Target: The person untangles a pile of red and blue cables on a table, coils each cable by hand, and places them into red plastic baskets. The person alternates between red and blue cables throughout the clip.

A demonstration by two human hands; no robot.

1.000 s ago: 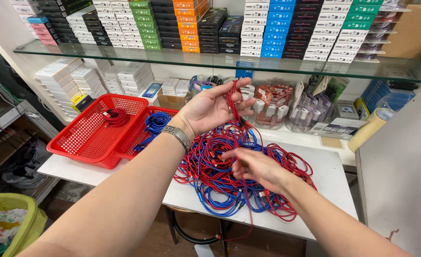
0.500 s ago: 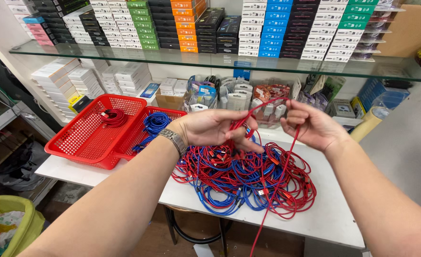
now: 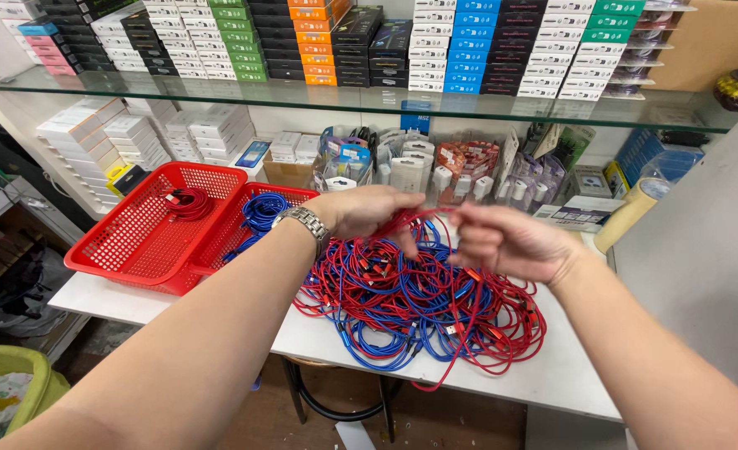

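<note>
While my left hand and right hand both pinch one red cable above the tangled pile on the surface, only two coils sit in the red baskets, most unsorted.

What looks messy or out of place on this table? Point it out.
The red and blue cables lie in one tangled heap on the white table, with a red loop hanging over the front edge. By contrast, the red basket holds one neat red coil. Both hands, left hand and right hand, grip a red cable between them.
</note>
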